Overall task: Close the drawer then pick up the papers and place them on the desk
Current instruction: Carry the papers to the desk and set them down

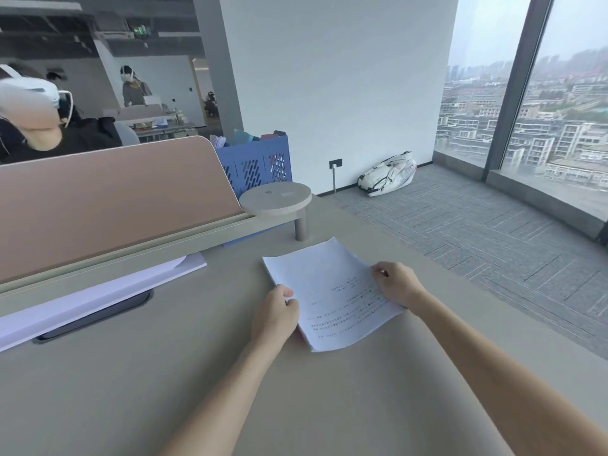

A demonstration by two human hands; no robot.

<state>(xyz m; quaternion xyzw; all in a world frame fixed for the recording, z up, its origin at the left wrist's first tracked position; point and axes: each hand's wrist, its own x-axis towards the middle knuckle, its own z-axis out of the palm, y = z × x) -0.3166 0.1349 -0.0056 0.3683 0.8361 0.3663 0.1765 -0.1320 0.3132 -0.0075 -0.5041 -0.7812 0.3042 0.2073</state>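
Note:
A thin stack of white printed papers (329,284) lies on the beige desk (164,373), right of centre. My left hand (274,312) grips the stack's left edge, thumb on top. My right hand (396,284) holds the right edge, fingers curled over the sheet. The near corner of the papers bends up a little off the desk. No drawer is in view.
A second pile of white paper (98,297) lies under the pink divider panel (108,199) at the left, over a dark cable slot (98,315). A round stand (275,197) and a blue file rack (256,166) sit behind. The desk's right edge drops to grey carpet (477,232). A person wearing a headset (29,97) sits beyond the divider.

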